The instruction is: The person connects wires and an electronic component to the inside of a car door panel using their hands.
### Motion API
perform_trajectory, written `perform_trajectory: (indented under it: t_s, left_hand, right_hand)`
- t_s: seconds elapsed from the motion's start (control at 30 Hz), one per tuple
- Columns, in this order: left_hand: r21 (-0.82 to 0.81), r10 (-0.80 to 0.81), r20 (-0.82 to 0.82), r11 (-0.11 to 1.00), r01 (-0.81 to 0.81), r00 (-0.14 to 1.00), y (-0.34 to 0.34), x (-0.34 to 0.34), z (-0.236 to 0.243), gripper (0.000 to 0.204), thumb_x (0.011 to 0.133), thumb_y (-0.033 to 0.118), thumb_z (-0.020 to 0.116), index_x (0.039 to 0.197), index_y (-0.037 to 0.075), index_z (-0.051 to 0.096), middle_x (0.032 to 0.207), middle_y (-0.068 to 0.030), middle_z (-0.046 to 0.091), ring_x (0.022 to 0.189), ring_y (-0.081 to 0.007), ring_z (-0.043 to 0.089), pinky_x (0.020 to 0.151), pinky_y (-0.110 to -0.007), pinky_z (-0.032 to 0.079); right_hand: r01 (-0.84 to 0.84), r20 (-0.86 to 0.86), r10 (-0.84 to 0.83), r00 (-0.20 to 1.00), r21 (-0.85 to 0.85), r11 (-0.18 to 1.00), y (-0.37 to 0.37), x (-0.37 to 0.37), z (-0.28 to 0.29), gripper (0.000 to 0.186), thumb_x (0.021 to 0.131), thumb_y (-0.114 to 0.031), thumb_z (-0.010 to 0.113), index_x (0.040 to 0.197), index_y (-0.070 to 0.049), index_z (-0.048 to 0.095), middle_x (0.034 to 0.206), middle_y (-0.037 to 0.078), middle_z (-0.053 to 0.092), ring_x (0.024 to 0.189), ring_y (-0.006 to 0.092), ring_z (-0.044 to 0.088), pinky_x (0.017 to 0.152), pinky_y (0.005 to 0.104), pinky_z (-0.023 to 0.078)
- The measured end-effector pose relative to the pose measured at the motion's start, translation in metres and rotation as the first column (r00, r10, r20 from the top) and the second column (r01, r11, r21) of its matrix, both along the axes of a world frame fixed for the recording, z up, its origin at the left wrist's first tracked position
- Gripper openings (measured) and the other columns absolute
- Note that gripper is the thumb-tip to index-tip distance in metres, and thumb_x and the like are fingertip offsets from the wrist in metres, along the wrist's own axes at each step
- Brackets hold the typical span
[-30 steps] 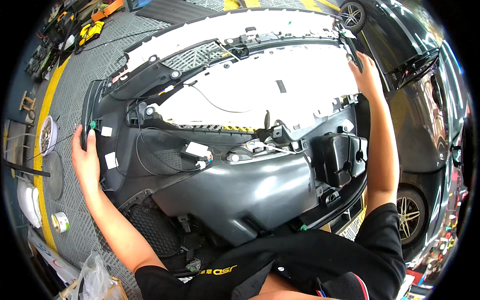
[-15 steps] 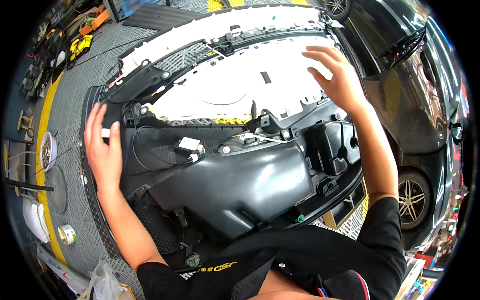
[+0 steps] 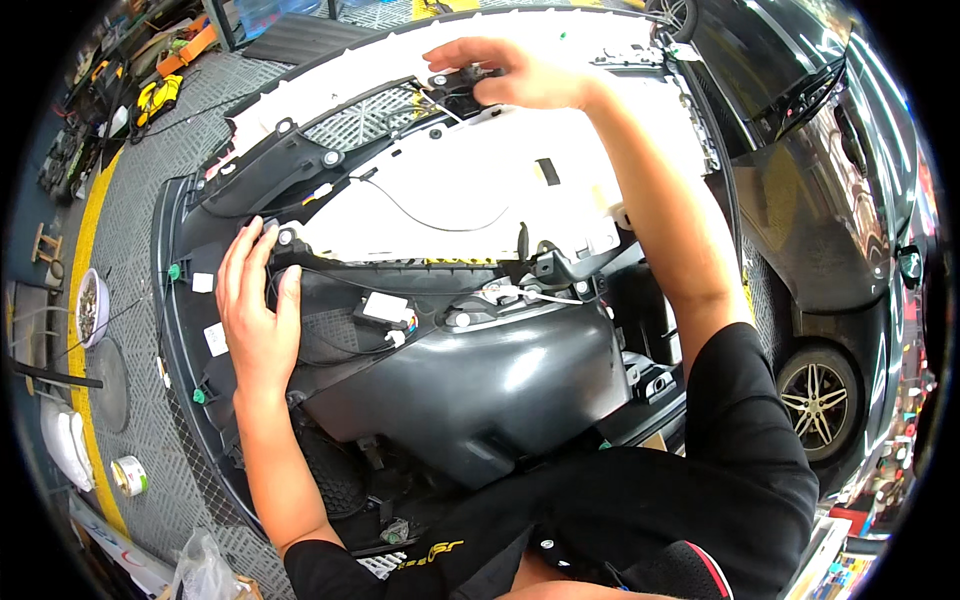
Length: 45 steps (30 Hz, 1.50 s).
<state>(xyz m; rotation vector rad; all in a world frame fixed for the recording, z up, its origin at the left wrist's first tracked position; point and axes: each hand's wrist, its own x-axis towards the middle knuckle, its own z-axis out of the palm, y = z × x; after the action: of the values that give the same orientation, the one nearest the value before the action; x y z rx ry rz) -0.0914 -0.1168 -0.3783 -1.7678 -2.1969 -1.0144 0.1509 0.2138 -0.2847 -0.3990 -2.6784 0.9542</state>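
A large car door trim panel [image 3: 480,385] lies with its black inner side up, and a white sheet of padding [image 3: 440,190] covers much of its middle. My left hand [image 3: 258,310] is over the panel's left part, fingers stretched and thumb apart, near a bolt mount at the padding's left end. My right hand [image 3: 525,78] reaches to the far edge. Its fingers and thumb are spread around a black fitting [image 3: 460,95]; whether they touch it I cannot tell. A small white module [image 3: 385,308] with coloured wires sits between the hands and my body.
A dark car [image 3: 840,200] with a silver wheel [image 3: 818,400] stands close on the right. To the left are a bowl of small parts [image 3: 92,308], a tin [image 3: 129,475] and a yellow tool [image 3: 158,100] on the grey grid floor [image 3: 150,230].
My right hand has moved left and away from me, from the padding's right side to the far edge. My left hand has shifted right and slightly nearer. The panel looks slightly shifted.
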Motion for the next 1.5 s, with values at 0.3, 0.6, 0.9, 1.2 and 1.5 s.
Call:
perform_trajectory:
  t_s: [0.3, 0.6, 0.9, 1.2, 1.5]
  left_hand:
    - [-0.036, -0.058, -0.052, 0.998, 0.056, 0.997, 0.009, -0.003, -0.005, 0.044, 0.097, 0.013, 0.065, 0.14, 0.006, 0.06, 0.148, -0.011, 0.056, 0.141, -0.0312, 0.048, 0.118, -0.044, 0.035]
    - [-0.045, -0.06, -0.103, 0.997, 0.056, 0.993, 0.012, -0.001, -0.006, 0.043, 0.097, 0.013, 0.065, 0.139, 0.006, 0.061, 0.147, -0.0118, 0.057, 0.139, -0.0321, 0.05, 0.116, -0.045, 0.037]
    - [-0.052, -0.059, -0.094, 0.997, 0.054, 0.994, 0.012, -0.001, -0.004, 0.042, 0.099, 0.015, 0.064, 0.14, 0.006, 0.06, 0.148, -0.012, 0.056, 0.139, -0.0321, 0.05, 0.116, -0.045, 0.037]
    - [-0.026, -0.062, -0.108, 0.998, 0.06, 0.992, 0.01, -0.003, -0.007, 0.042, 0.098, 0.015, 0.064, 0.139, 0.006, 0.06, 0.148, -0.0117, 0.056, 0.139, -0.0327, 0.05, 0.117, -0.045, 0.035]
    - [-0.04, -0.062, -0.12, 0.998, 0.058, 0.991, 0.013, -0.001, -0.005, 0.042, 0.098, 0.016, 0.064, 0.139, 0.005, 0.06, 0.147, -0.0122, 0.057, 0.139, -0.0328, 0.05, 0.117, -0.045, 0.035]
  right_hand:
    - [0.119, 0.027, -0.141, 0.99, 0.394, 0.911, -0.003, -0.013, -0.023, 0.028, 0.1, -0.017, 0.062, 0.127, -0.011, 0.066, 0.108, 0.007, 0.074, 0.101, 0.0229, 0.07, 0.089, 0.0376, 0.054]
    - [0.01, 0.048, -0.021, 0.999, 0.225, 0.974, -0.001, -0.005, -0.02, 0.029, 0.101, -0.004, 0.056, 0.128, -0.011, 0.066, 0.118, 0.005, 0.067, 0.107, 0.0176, 0.064, 0.095, 0.0317, 0.05]
    - [0.043, 0.03, -0.064, 0.997, 0.466, 0.884, 0.01, 0.011, -0.014, 0.023, 0.089, -0.016, 0.068, 0.11, -0.011, 0.073, 0.119, 0.008, 0.067, 0.11, 0.0267, 0.065, 0.096, 0.038, 0.052]
    - [0.132, -0.035, -0.14, 0.989, 0.619, 0.774, -0.022, 0.017, -0.009, 0.014, 0.089, -0.011, 0.072, 0.102, -0.008, 0.075, 0.101, 0.009, 0.072, 0.097, 0.0291, 0.07, 0.087, 0.0401, 0.056]
    - [0.134, -0.15, -0.043, 0.988, 0.675, 0.726, -0.025, 0.026, -0.029, 0.015, 0.087, -0.01, 0.073, 0.102, -0.009, 0.075, 0.099, 0.006, 0.074, 0.097, 0.0279, 0.07, 0.085, 0.0397, 0.057]
